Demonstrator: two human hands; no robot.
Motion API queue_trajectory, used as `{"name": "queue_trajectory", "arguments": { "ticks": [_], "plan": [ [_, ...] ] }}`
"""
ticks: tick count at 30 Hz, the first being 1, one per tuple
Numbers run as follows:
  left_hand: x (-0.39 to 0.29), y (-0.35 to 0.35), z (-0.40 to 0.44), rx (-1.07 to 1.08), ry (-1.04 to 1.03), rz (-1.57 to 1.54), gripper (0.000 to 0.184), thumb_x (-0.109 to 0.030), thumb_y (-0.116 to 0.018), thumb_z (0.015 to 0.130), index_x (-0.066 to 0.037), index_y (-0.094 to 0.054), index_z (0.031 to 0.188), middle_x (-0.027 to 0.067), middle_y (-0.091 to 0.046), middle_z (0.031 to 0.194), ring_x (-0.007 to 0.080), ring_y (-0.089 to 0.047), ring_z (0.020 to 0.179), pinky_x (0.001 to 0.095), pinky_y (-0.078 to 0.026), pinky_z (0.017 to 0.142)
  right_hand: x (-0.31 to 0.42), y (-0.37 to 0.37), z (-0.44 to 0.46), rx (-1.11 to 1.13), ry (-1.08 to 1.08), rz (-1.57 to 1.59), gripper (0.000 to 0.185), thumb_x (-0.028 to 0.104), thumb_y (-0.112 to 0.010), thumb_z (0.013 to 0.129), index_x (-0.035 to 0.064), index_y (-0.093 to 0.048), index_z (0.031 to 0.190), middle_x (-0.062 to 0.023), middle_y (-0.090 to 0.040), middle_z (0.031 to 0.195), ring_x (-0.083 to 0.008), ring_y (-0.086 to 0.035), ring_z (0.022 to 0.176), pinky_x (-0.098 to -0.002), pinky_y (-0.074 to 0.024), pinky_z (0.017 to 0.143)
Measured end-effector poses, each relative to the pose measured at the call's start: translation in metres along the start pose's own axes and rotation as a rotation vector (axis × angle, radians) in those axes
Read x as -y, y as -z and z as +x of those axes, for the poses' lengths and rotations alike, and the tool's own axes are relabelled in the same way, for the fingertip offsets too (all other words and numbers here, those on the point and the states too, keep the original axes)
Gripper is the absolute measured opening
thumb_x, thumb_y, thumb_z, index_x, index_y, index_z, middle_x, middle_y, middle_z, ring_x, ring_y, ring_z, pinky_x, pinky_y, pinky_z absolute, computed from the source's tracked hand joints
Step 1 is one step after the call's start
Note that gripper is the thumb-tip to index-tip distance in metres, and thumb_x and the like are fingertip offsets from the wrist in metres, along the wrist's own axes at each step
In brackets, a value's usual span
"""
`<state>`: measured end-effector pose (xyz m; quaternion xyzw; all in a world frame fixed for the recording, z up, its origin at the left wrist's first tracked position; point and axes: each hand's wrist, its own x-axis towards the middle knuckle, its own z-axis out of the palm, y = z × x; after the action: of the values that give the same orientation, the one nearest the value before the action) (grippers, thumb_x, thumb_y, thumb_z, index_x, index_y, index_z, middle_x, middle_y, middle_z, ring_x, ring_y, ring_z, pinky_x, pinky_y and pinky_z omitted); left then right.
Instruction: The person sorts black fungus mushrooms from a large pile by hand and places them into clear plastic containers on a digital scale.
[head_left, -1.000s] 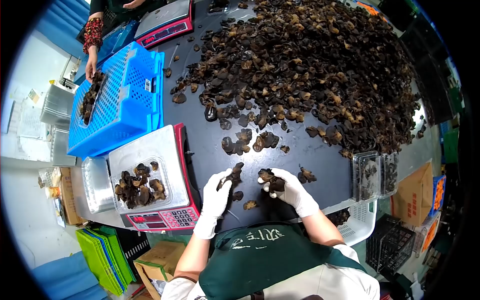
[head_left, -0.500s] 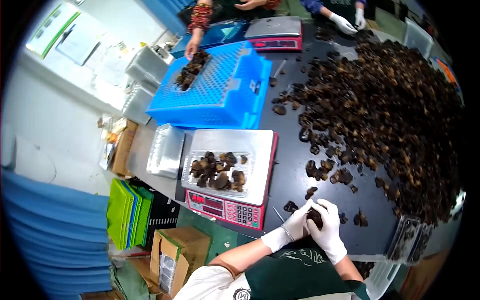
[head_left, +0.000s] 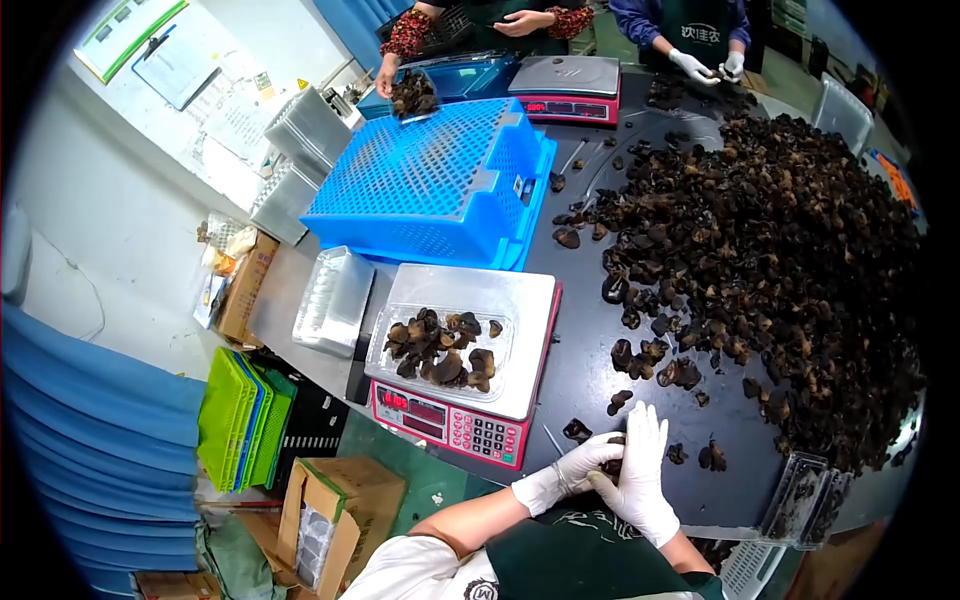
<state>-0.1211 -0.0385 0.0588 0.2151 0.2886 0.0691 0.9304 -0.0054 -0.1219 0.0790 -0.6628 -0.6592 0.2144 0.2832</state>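
My left hand point(head_left: 583, 467), in a white glove, is closed around dark fungus pieces point(head_left: 613, 465) near the table's front edge. Pressed against them from the other side is my right hand point(head_left: 640, 478), its fingers stretched upward and the thumb toward the left hand. The hands partly hide the pieces. Loose fungus pieces lie around them on the dark table point(head_left: 590, 370). To the left, a clear plastic tray point(head_left: 508, 345) of fungus rests on a red-framed scale point(head_left: 535, 300). A large fungus heap point(head_left: 770, 260) covers the table's right side.
An upturned blue basket point(head_left: 420, 165) and stacked clear trays point(head_left: 335, 300) stand beyond the scale. Filled clear boxes point(head_left: 800, 495) sit at the right edge. One co-worker's hand point(head_left: 387, 78) holds a fungus tray; another's gloved hands point(head_left: 693, 67) are at the far table end.
The view has swung left. My hands, apart one second ago, have come together around fungus pieces. The far co-worker has lifted the fungus tray off the blue basket.
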Motion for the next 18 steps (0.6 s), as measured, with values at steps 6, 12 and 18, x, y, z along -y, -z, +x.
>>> {"name": "queue_trajectory", "arguments": {
  "ticks": [6, 12, 18],
  "plan": [
    [-0.053, -0.011, -0.051, -0.159, -0.402, 0.214, 0.013, -0.002, -0.063, 0.081, -0.004, -0.061, 0.094, 0.009, -0.061, 0.098, 0.0168, -0.06, 0.085, 0.0262, -0.051, 0.073, -0.011, 0.007, -0.003, -0.134, -0.032, 0.269, 0.081, 0.037, -0.065, 0.083, -0.0038, -0.028, 0.143, -0.0261, -0.031, 0.146, -0.042, -0.031, 0.134, -0.0465, -0.0247, 0.111],
    [-0.133, 0.037, -0.102, -1.061, -1.231, 1.569, 0.033, -0.005, -0.07, 0.072, -0.009, -0.067, 0.105, 0.0134, -0.056, 0.114, 0.0249, -0.059, 0.096, 0.0373, -0.048, 0.082, -0.024, 0.016, -0.007, -0.143, -0.12, 0.315, 0.062, 0.039, -0.06, 0.088, 0.0002, -0.044, 0.134, -0.0235, -0.041, 0.138, -0.0381, -0.039, 0.128, -0.0449, -0.0307, 0.108],
    [-0.143, 0.079, -0.1, -1.162, -0.675, 2.328, 0.059, -0.034, -0.065, 0.082, -0.016, -0.05, 0.136, 0.0187, -0.041, 0.139, 0.039, -0.032, 0.133, 0.063, -0.014, 0.108, -0.026, 0.015, -0.01, -0.111, -0.137, 0.315, 0.053, 0.029, -0.062, 0.087, 0.0031, -0.048, 0.132, -0.0204, -0.045, 0.136, -0.0365, -0.041, 0.126, -0.0442, -0.0319, 0.107]
  ]
}}
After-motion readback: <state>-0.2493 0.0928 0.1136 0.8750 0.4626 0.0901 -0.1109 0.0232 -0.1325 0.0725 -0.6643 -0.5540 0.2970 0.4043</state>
